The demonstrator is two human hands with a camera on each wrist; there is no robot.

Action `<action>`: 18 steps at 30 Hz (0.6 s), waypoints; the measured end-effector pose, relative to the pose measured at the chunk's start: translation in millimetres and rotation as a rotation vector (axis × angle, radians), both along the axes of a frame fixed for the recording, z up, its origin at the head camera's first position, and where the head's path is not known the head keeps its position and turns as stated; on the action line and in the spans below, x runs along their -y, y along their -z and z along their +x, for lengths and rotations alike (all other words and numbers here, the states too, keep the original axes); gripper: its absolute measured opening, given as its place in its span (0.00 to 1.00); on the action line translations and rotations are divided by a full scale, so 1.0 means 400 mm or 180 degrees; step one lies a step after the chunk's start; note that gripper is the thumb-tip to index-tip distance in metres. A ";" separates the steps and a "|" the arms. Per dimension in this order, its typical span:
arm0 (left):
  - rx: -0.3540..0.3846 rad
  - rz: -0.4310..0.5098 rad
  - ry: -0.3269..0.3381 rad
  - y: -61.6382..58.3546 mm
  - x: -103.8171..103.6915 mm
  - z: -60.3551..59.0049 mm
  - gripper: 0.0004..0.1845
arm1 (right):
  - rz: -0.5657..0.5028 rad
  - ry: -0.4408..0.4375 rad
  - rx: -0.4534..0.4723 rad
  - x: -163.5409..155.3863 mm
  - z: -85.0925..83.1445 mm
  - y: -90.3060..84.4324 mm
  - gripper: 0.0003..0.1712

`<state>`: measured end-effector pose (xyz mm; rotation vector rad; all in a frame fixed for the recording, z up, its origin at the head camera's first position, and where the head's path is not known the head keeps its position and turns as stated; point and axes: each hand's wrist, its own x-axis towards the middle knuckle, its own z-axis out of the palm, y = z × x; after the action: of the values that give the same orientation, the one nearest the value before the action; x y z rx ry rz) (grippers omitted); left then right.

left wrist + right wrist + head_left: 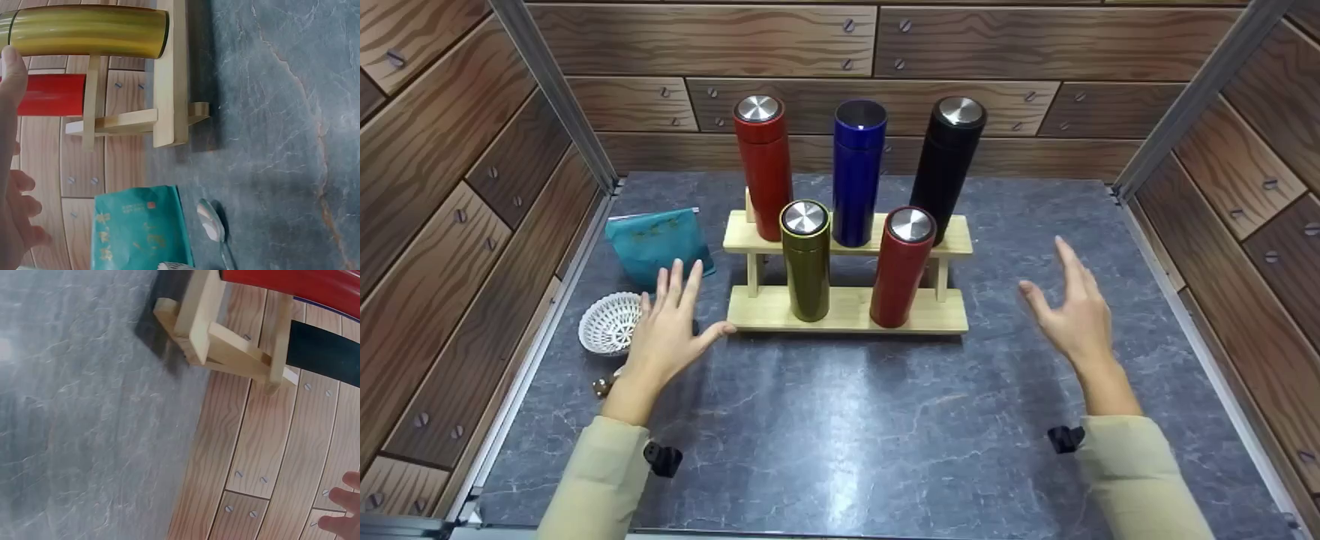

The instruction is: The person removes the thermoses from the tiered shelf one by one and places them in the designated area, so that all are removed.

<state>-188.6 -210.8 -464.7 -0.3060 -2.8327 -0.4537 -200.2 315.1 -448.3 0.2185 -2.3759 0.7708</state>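
A two-step wooden rack [847, 309] stands mid-table. Its upper step carries a red flask [763, 166], a lidless blue flask [857, 172] and a black flask [947, 166]. On the lower step stand an olive flask [806, 260] and a second red flask [901, 266]. My left hand [669, 330] hovers open just left of the rack, thumb near its lower step, holding nothing. My right hand [1072, 307] hovers open to the rack's right, fingers spread. The left wrist view shows the olive flask [90, 31], the rack [171, 73] and my fingers [14, 169].
A teal pouch [658, 244] lies at the back left, with a white woven bowl [611, 322] in front of it. A spoon [212, 222] lies beside the pouch. Wood-panel walls [450, 187] enclose the grey marble table [847, 427] on three sides.
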 end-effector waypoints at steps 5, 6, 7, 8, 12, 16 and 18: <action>-0.0108 0.0320 -0.0049 0.011 0.000 0.000 0.51 | -0.0306 -0.0127 0.0046 0.010 -0.013 -0.015 0.39; -0.0141 0.0404 -0.0059 0.014 0.000 0.000 0.51 | -0.0378 -0.0160 0.0027 0.012 -0.016 -0.017 0.39; -0.0161 0.0489 -0.0067 0.017 -0.001 -0.001 0.50 | -0.0445 -0.0189 0.0014 0.014 -0.019 -0.019 0.38; -0.0166 0.0586 -0.0076 0.020 -0.001 -0.001 0.50 | -0.0507 -0.0221 -0.0009 0.016 -0.023 -0.021 0.37; -0.0134 0.0976 -0.0111 0.035 -0.003 -0.002 0.49 | -0.0714 -0.0343 -0.0031 0.028 -0.037 -0.031 0.36; -0.0110 0.1404 -0.0123 0.051 -0.009 -0.004 0.47 | -0.0843 -0.0422 0.0026 0.042 -0.049 -0.041 0.34; -0.0056 0.1681 -0.0152 0.060 -0.012 -0.007 0.45 | -0.0904 -0.0429 0.0061 0.048 -0.055 -0.045 0.34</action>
<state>-191.5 -206.0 -488.6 -0.1325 -2.5682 -1.1431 -222.3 295.7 -430.3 0.2542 -2.2533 1.1664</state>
